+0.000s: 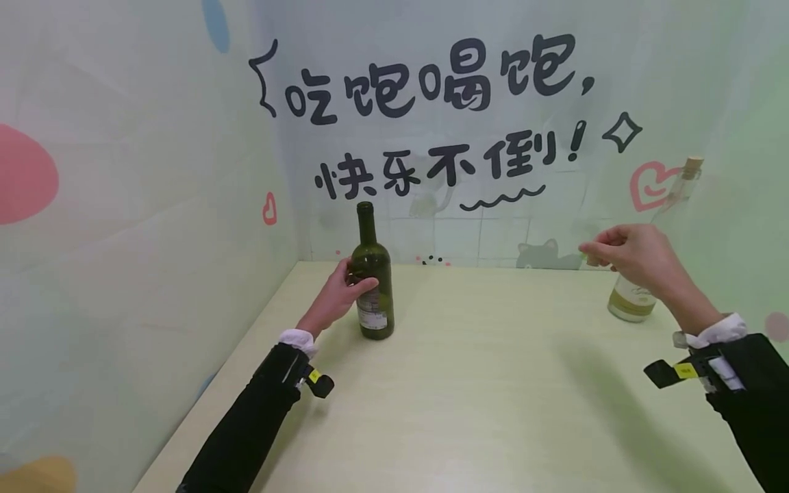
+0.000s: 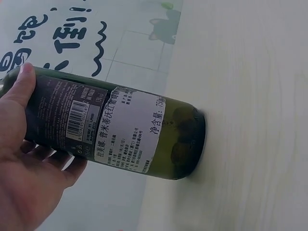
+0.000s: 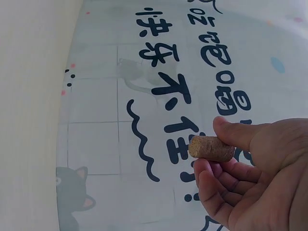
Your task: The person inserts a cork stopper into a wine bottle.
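A green glass wine bottle [image 1: 374,274] stands upright on the table, left of the middle. My left hand [image 1: 335,294] grips its body from the left, fingers behind and thumb across the front. In the left wrist view, the bottle's dark label and white label [image 2: 130,130] face the camera, with dark round shapes visible low in the glass. Raised above the table on the right, my right hand [image 1: 641,253] pinches a cork [image 3: 211,148] between thumb and fingers. The right wrist view shows the cork plainly, one end pointing away from the hand.
Behind my right hand stands a clear bottle [image 1: 630,301] with a cork stopper [image 1: 693,164] in its neck and a gold-and-white label, partly hidden by the hand. A pale wooden table [image 1: 468,383] meets printed walls [image 1: 123,205] at the left and back.
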Action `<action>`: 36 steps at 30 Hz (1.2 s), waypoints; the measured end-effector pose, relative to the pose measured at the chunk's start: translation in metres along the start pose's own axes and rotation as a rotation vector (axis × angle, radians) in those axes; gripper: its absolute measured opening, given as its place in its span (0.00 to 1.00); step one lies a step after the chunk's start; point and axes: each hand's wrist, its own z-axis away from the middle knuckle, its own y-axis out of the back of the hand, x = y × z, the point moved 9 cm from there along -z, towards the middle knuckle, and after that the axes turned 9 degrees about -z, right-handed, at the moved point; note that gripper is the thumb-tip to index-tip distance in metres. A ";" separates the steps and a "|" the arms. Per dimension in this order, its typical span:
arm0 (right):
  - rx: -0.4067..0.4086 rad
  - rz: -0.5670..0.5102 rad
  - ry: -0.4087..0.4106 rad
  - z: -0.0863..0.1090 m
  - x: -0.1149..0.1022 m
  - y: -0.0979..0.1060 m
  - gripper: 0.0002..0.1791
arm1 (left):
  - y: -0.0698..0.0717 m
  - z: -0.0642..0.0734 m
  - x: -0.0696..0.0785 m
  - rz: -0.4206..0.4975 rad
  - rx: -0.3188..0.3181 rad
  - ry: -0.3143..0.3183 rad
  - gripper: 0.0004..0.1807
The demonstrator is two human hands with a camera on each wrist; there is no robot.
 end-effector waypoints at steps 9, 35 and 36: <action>0.010 0.014 0.052 -0.001 -0.019 -0.003 0.36 | -0.021 0.009 0.015 0.015 -0.082 -0.026 0.50; 0.032 -0.026 0.133 0.004 -0.065 -0.008 0.31 | -0.083 0.040 0.068 0.103 -0.277 -0.109 0.47; 0.029 -0.028 0.137 0.004 -0.067 -0.009 0.30 | -0.085 0.041 0.070 0.107 -0.285 -0.113 0.47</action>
